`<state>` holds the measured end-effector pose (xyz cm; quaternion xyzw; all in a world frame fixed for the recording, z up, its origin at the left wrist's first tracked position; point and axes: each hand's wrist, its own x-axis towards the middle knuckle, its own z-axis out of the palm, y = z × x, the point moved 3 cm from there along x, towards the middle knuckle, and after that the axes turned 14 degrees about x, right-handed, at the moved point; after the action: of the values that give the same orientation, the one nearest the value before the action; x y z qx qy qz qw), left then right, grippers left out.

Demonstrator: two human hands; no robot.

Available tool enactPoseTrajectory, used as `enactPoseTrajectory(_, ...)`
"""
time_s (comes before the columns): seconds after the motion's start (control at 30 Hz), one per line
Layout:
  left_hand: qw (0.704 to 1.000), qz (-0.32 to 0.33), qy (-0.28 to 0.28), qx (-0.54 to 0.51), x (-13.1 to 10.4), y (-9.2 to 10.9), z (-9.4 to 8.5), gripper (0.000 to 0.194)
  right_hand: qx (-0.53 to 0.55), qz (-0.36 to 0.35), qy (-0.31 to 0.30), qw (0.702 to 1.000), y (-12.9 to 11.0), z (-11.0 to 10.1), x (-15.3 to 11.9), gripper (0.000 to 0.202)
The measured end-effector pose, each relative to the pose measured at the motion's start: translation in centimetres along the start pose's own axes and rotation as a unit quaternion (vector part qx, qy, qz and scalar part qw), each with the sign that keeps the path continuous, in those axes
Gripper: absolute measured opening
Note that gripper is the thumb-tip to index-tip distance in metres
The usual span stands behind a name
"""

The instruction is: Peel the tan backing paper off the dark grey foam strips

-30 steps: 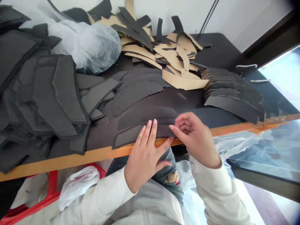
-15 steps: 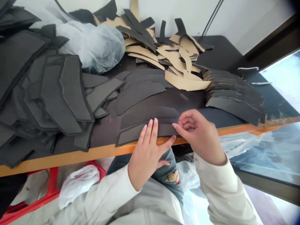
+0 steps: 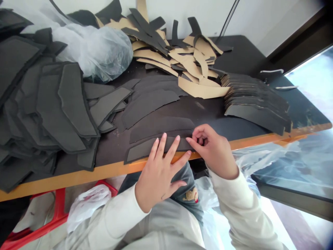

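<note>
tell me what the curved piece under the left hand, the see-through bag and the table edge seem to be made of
Curved piece: probably foam or fabric-faced sheet, matte dark grey; soft, lint-free-looking face.
See-through bag: thin plastic film, glossy, with wrinkles and highlights.
Table edge: orange-brown, smooth; perhaps tape or plastic banding, material unclear.

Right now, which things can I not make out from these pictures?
All in the head view:
- Whether the right hand pinches the near dark piece: curled fingers hide it.
- Lower layers of the left pile: upper pieces cover them.
- Contents of the plastic bag: cloudy film.
- Thin white object: too small.
</note>
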<state>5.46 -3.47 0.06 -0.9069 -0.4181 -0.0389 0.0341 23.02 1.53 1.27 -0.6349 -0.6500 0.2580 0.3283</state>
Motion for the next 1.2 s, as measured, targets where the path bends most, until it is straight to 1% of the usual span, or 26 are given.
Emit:
enactPoseTrajectory(0.1, 1.000, -0.001, 0.003, 0.002, -0.1, 0.1, 0.0, 0.089, -0.001, 0.000, 0.000, 1.000, -0.1, 0.0, 0.0, 0.016)
enactPoseTrajectory(0.2, 1.000, -0.002, 0.012, 0.019, -0.1, 0.2, 0.0, 0.096, -0.001, -0.005, 0.001, 1.000, -0.2, 0.1, 0.0, 0.015)
enactPoseTrajectory(0.3, 0.999, -0.021, 0.005, 0.043, 0.0, 0.3, 0.1, 0.103, -0.005, -0.013, -0.003, 1.000, -0.2, 0.3, 0.0, 0.014)
enactPoseTrajectory(0.37, 0.998, -0.034, -0.001, 0.055, 0.1, 0.4, 0.1, 0.103, -0.016, -0.013, -0.012, 1.000, -0.1, 0.2, -0.2, 0.014)
enactPoseTrajectory(0.43, 0.997, -0.045, -0.001, 0.060, 0.3, 0.5, 0.0, 0.100, -0.064, -0.006, -0.017, 0.998, 0.0, -0.4, -0.6, 0.016)
enactPoseTrajectory(0.5, 0.997, -0.055, 0.003, 0.057, 0.5, 0.5, -0.1, 0.096, -0.144, -0.005, 0.000, 0.990, -0.1, -1.4, -0.9, 0.020)
enactPoseTrajectory(0.57, 0.997, -0.062, 0.009, 0.045, 0.7, 0.6, -0.1, 0.093, -0.182, -0.042, 0.018, 0.982, -0.5, -2.2, -1.2, 0.020)
enactPoseTrajectory(0.63, 0.997, -0.069, 0.020, 0.030, 0.7, 0.7, 0.0, 0.092, -0.147, -0.114, 0.013, 0.982, -1.3, -2.3, -1.6, 0.020)
enactPoseTrajectory(0.67, 0.997, -0.070, 0.027, 0.022, 0.7, 0.6, 0.1, 0.091, -0.119, -0.153, -0.005, 0.981, -1.6, -1.9, -1.8, 0.024)
enactPoseTrajectory(0.73, 0.997, -0.059, 0.044, 0.003, 0.5, 0.5, 0.1, 0.093, -0.092, -0.218, -0.059, 0.970, -2.0, -0.5, -2.4, 0.038)
enactPoseTrajectory(0.77, 0.997, -0.048, 0.054, -0.008, 0.3, 0.3, -0.1, 0.095, -0.099, -0.241, -0.085, 0.962, -2.0, 0.4, -2.7, 0.044)
enactPoseTrajectory(0.83, 0.997, -0.039, 0.069, -0.021, -0.5, -0.7, -0.7, 0.099, -0.141, -0.263, -0.122, 0.947, -1.6, 2.1, -3.3, 0.057)
enactPoseTrajectory(0.87, 0.996, -0.049, 0.077, -0.017, -1.0, -1.4, -1.2, 0.098, -0.164, -0.266, -0.127, 0.942, -1.4, 2.7, -3.6, 0.064)
enactPoseTrajectory(0.93, 0.993, -0.086, 0.085, 0.008, -2.4, -3.2, -2.0, 0.090, -0.201, -0.263, -0.126, 0.935, -1.0, 3.4, -3.9, 0.072)
enactPoseTrajectory(1.0, 0.991, -0.100, 0.077, 0.035, -4.0, -4.9, -2.4, 0.079, -0.221, -0.264, -0.127, 0.930, -0.9, 3.6, -4.0, 0.076)
enactPoseTrajectory(1.07, 0.993, -0.086, 0.060, 0.051, -5.6, -6.1, -2.2, 0.073, -0.229, -0.268, -0.128, 0.927, -0.9, 3.5, -4.0, 0.078)
enactPoseTrajectory(1.13, 0.994, -0.078, 0.046, 0.065, -7.0, -6.8, -1.7, 0.071, -0.224, -0.268, -0.133, 0.928, -0.7, 3.4, -3.9, 0.081)
enactPoseTrajectory(1.2, 0.992, -0.092, 0.043, 0.079, -8.2, -7.3, -1.3, 0.072, -0.190, -0.272, -0.140, 0.933, -0.4, 3.2, -3.9, 0.084)
